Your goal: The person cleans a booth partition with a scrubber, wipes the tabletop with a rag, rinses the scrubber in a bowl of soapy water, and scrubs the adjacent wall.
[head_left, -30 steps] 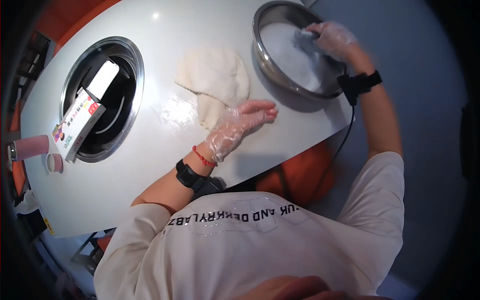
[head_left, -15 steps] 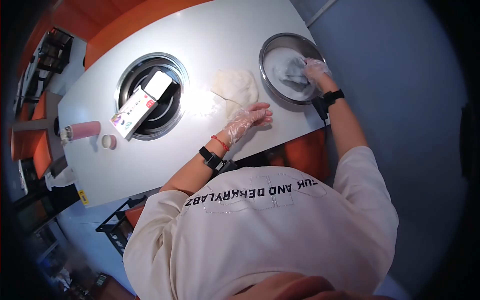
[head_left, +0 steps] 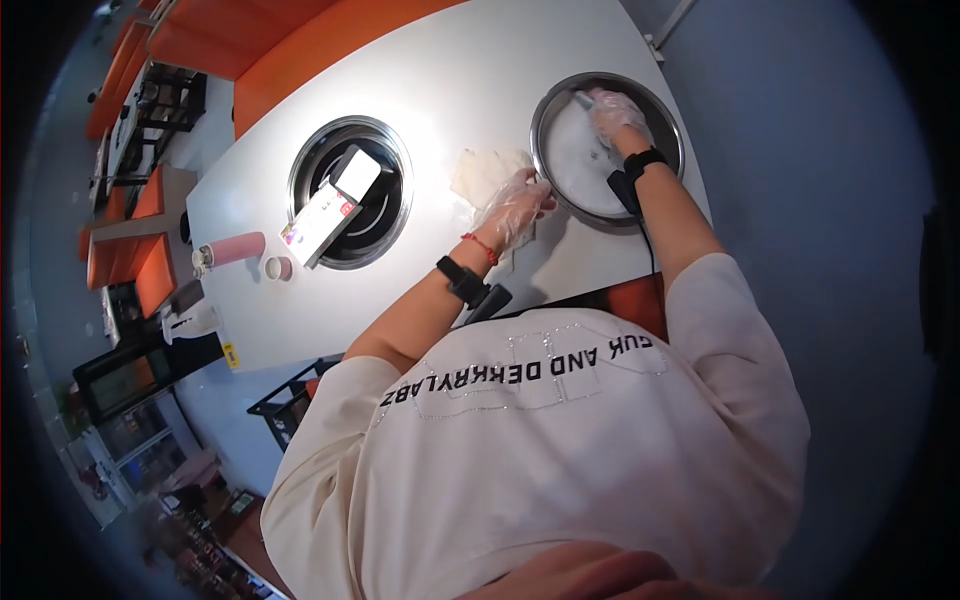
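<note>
My right hand (head_left: 618, 115), in a clear plastic glove, is inside the metal basin (head_left: 541, 180) at the upper right. White suds (head_left: 580, 150) cover much of the basin's inside. Its fingers are bent together around a small greyish piece at their tips, too unclear to name. My left hand (head_left: 515, 210), also gloved in clear plastic, rests over an off-white cloth-like piece (head_left: 485, 172) on the table. Its fingers are apart and slightly curled, with the tips close to the basin's near-left rim; whether they touch it I cannot tell.
A round recessed cooker (head_left: 402, 205) sits in the white table (head_left: 440, 100), with a printed box (head_left: 320, 222) lying across it. Left of that are a pink bottle (head_left: 235, 248) and a small round cap (head_left: 278, 268). A dark cable (head_left: 652, 245) hangs from my right wrist strap.
My right hand has moved toward the far side of the basin. My left hand has moved up over the cloth-like piece, closer to the basin, its fingers more curled. The camera view has shifted.
</note>
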Demonstrator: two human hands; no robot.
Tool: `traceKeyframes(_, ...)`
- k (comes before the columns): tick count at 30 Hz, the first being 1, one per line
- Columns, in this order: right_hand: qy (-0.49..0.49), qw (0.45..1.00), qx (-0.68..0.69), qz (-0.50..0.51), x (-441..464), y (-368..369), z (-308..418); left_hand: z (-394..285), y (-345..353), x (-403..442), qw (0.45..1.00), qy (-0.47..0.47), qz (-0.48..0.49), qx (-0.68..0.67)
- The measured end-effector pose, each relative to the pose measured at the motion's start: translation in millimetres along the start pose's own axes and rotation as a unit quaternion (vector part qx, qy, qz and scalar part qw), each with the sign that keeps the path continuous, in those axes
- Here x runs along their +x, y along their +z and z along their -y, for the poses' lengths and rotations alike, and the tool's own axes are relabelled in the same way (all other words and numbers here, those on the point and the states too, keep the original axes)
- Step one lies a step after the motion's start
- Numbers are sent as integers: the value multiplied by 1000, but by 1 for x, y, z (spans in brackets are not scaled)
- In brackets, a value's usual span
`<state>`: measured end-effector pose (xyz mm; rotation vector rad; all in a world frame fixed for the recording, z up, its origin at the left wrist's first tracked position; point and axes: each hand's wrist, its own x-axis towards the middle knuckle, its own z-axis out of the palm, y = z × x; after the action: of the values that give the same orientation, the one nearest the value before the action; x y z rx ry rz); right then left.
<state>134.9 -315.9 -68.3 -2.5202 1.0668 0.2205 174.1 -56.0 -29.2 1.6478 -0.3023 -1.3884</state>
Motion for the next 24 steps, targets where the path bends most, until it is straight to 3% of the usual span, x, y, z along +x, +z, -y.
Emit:
traceKeyframes(3,-198,975,-73,66,-14,8,21,1,0,17,1000,-9,-27,12)
traceKeyframes(6,-296,932,-151,147,-41,10,13,3,1,25,999,-11,-37,30)
traceKeyframes(7,-301,924,-146,184,-57,-8,4,1,5,19,998,-16,-41,35)
traceKeyframes(10,-272,933,-170,162,-52,0,-36,-6,6,17,997,-13,-67,42)
traceKeyframes(13,-124,965,-178,151,-62,-11,-55,-15,9,16,996,-12,-80,42)
traceKeyframes(16,-182,947,-187,188,-72,15,-71,-6,3,31,966,40,-131,221)
traceKeyframes(19,-239,935,-125,229,-81,20,-61,-3,0,40,945,75,-187,256)
traceKeyframes(22,-189,974,-77,102,-55,62,-79,-4,-2,39,958,101,-165,212)
traceKeyframes(24,-143,983,-76,82,-58,49,-70,-19,8,26,972,92,-139,163)
